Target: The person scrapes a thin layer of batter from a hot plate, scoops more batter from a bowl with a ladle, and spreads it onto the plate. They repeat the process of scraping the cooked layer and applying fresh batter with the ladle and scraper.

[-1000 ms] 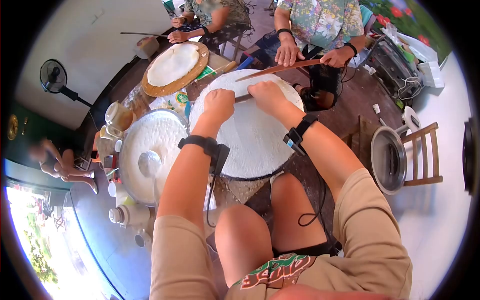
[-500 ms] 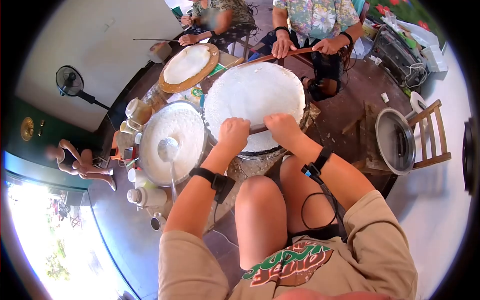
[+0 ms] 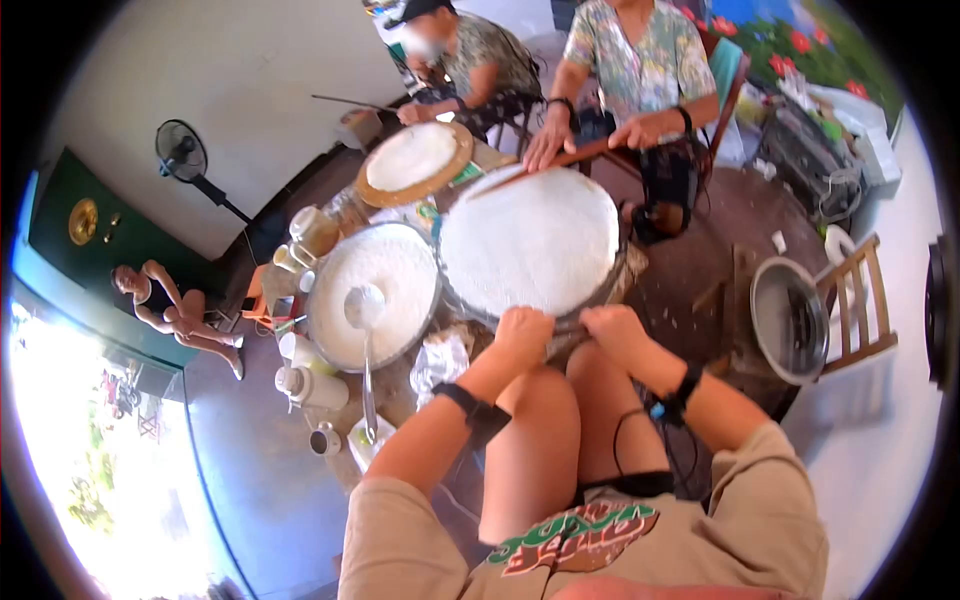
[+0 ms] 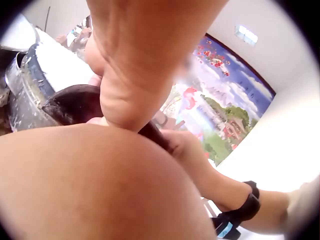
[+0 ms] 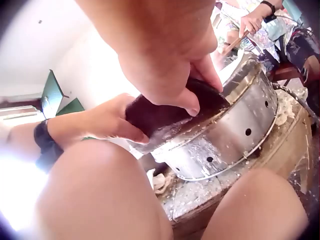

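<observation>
Both hands grip a dark curved scraper [image 5: 165,112] at the near edge of a round griddle whose top is covered by a white sheet [image 3: 530,240]. My left hand [image 3: 524,335] pinches one end and my right hand [image 3: 615,328] the other, a short gap between them. In the right wrist view the scraper tilts beside the griddle's perforated metal rim [image 5: 235,135], thumbs on its near face. The left wrist view shows the scraper [image 4: 70,104] partly hidden behind my left hand [image 4: 130,65]. Across the griddle, another person holds a long brown wooden blade [image 3: 570,158].
Left of the griddle stands a wide basin of white batter [image 3: 395,265] with a metal ladle [image 3: 366,310]. Behind it, a round board [image 3: 462,150] bears a white sheet. Jars and a thermos [image 3: 310,388] line the left side; a metal basin [image 3: 760,330] sits right on a chair.
Both hands have drawn the scraper back from the griddle's far part to its near edge. The other person's wooden blade has shifted over the far rim. The head view has tilted up.
</observation>
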### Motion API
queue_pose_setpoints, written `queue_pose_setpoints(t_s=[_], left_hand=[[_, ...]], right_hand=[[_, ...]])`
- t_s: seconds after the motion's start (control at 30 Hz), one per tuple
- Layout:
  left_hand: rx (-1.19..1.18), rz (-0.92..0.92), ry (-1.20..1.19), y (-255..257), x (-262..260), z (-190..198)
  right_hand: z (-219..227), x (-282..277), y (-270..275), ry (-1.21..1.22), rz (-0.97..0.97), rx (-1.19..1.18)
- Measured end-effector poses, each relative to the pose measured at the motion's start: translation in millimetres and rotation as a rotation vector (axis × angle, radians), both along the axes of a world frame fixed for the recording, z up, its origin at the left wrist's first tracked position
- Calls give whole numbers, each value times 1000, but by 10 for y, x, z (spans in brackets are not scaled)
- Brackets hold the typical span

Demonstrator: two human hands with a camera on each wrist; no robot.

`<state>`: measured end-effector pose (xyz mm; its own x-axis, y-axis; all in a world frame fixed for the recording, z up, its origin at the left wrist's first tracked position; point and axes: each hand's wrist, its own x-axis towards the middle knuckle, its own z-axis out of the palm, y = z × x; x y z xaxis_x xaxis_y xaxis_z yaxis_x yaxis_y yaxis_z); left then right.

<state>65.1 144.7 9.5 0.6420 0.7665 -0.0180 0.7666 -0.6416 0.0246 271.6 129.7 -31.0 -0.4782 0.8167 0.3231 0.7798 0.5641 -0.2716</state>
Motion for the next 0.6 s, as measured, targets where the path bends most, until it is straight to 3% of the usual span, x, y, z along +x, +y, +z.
queue_pose_setpoints(t_s=[0.13,0.27,0.47,0.6], left_hand=[[19,-5,-73,230,-89,323],[92,91,-93,846,-270,497],[83,278,-114,1974,-524,344],[77,388,-72,2393,-563,206]], right_hand=[[573,-91,89,102,32,2],[702,-259,820,178,90,114],[476,-542,2194,135,129,154],[323,-707,2793,132,154,163]])
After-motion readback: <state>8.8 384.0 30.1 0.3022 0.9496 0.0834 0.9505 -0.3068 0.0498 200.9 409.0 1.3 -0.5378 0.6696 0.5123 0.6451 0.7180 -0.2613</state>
